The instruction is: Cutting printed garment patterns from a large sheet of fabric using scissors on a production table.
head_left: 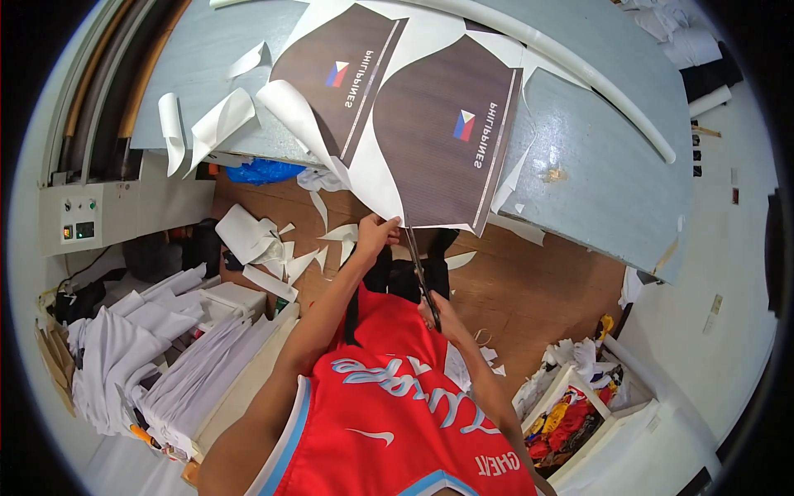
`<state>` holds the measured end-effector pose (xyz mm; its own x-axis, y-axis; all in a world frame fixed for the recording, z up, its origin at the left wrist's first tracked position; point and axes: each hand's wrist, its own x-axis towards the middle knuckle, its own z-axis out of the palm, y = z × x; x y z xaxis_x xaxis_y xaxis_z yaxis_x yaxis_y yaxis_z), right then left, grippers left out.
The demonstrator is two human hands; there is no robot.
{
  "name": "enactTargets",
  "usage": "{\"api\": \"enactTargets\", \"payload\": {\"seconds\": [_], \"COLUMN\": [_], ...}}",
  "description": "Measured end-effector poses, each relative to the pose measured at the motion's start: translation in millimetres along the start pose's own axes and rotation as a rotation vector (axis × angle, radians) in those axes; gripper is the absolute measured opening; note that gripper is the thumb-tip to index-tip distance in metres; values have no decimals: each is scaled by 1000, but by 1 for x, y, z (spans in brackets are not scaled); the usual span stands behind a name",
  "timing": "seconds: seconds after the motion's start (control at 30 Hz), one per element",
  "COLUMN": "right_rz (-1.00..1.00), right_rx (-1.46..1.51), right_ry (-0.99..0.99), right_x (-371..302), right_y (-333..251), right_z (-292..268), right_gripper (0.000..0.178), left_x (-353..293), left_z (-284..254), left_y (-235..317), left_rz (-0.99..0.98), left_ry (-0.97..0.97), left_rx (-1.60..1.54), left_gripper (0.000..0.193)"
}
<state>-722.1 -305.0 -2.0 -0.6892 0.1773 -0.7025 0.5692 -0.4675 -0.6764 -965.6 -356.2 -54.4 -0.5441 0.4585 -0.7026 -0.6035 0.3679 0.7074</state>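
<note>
A large white paper sheet printed with dark sleeve-shaped panels lies across the table and hangs over its near edge. The nearer printed panel has a small flag and lettering. My left hand pinches the sheet's near edge at the panel's lower left corner. In my right hand is a pair of long dark scissors. Their blades point away from me, with the tips at the paper edge just right of my left fingers. A trimmed strip of the sheet curls up on the left.
The grey table bears loose paper offcuts and a long white roll. More scraps litter the brown floor. Stacked white sheets stand at left, below a machine's control panel. A bin of colourful cloth is at lower right.
</note>
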Motion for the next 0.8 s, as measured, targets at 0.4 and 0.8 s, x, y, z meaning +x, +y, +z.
{"api": "enactTargets", "payload": {"seconds": [0.4,0.8], "right_rz": [-56,-85], "right_rx": [135,-376], "right_ry": [54,223], "right_x": [36,18], "right_y": [-15,2], "right_z": [25,9], "right_gripper": [32,53], "left_x": [-10,-3], "left_z": [-5,-9], "left_y": [1,-23], "left_rz": [18,-32], "left_ry": [-67,-38], "left_rx": [-201,-185], "left_gripper": [20,16]}}
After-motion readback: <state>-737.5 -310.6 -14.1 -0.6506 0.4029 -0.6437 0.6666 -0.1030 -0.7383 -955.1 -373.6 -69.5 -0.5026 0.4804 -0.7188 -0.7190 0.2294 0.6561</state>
